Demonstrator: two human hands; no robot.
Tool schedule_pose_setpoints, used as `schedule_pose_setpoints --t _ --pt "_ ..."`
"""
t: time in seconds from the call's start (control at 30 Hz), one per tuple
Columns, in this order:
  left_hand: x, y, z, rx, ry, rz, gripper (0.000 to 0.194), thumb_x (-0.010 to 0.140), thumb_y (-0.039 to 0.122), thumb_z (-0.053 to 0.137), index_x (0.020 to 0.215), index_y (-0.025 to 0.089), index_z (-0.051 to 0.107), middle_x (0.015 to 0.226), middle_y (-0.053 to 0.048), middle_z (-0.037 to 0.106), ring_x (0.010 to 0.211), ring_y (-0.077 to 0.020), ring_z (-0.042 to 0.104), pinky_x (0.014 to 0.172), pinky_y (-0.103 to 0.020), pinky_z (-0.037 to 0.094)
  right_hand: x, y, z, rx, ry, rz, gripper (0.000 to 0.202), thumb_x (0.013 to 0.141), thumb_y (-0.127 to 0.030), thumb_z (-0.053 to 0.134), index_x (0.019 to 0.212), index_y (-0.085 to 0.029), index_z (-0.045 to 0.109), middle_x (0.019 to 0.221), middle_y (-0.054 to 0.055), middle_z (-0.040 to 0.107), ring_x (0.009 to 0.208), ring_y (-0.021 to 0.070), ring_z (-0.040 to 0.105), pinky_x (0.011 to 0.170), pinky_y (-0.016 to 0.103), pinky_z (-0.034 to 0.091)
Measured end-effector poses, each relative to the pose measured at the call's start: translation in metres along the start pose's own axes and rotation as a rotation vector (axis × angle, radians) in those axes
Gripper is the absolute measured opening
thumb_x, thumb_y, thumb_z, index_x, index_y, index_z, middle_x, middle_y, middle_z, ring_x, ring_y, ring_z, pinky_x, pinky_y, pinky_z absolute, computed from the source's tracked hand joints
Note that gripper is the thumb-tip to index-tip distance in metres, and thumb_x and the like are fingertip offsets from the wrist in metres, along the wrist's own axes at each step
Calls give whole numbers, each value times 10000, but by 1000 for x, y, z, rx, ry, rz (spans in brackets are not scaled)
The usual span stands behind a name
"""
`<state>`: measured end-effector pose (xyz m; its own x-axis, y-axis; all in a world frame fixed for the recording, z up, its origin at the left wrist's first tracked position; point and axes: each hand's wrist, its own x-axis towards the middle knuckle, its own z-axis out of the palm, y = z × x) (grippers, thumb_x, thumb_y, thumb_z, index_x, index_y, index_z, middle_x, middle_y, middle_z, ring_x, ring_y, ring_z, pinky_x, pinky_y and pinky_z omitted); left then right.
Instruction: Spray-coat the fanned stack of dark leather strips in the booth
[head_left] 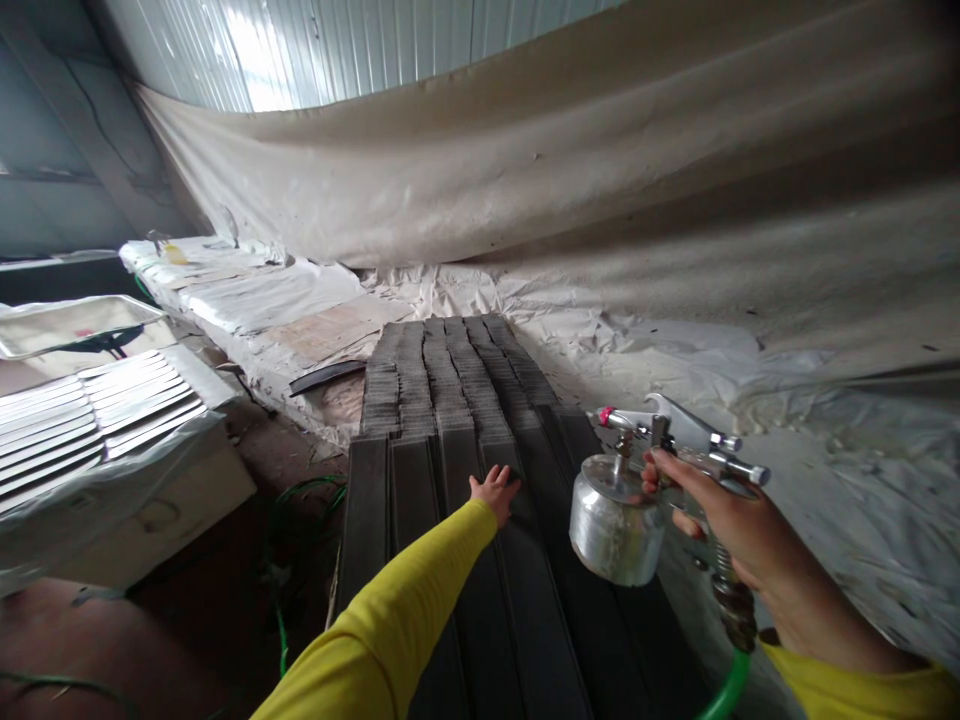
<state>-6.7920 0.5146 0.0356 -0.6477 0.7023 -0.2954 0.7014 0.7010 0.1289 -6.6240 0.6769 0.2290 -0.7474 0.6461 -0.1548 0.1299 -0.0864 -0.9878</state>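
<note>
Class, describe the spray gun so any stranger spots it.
Below the big hanging sheet, long dark strips run down the middle. At their right, the right hand grips the spray gun. Unlike the flat strips, it is shiny silver, with a round cup underneath and a pink tip.

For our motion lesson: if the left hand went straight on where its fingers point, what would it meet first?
Probably the layered dark strips just ahead, though the height of the left hand over the long strips is unclear.

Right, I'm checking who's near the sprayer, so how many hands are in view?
2: the left hand, fingers spread at the dark strips, and the right hand, gripping the spray gun.
</note>
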Motion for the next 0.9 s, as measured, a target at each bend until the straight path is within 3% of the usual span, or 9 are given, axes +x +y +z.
schedule_pose_setpoints --t 0.2,0.43,0.6,0.9 --pt "1 1 1 9 -3 3 718 768 376 569 1406 306 246 1541 -48 114 1408 -288 124 980 -719 293 0 14 -14 -11 19 9 577 413 -578 802 768 -140 679 784 89 635 681 193 565 333 160 261" --pt "1 1 0 19 -4 5 714 772 377 566 1406 290 249 1540 -51 120 1407 -278 129 974 -719 298 -12 23 -25 -34 28 10 576 393 -588 802 706 -122 672 745 108 634 666 213 572 326 173 267" --pt "1 1 1 18 7 7 723 761 366 580 1402 289 254 1540 -51 126 1405 -278 137 961 -725 304 -13 28 -28 -63 -3 -20 527 484 -569 784 736 -120 675 754 110 636 663 215 583 332 171 265" --pt "2 -1 4 18 15 7 713 764 366 575 1399 289 259 1537 -53 141 1404 -282 143 954 -727 307 -9 24 -42 3 98 49 542 396 -538 813 746 -143 687 807 98 642 697 198 568 331 169 261"
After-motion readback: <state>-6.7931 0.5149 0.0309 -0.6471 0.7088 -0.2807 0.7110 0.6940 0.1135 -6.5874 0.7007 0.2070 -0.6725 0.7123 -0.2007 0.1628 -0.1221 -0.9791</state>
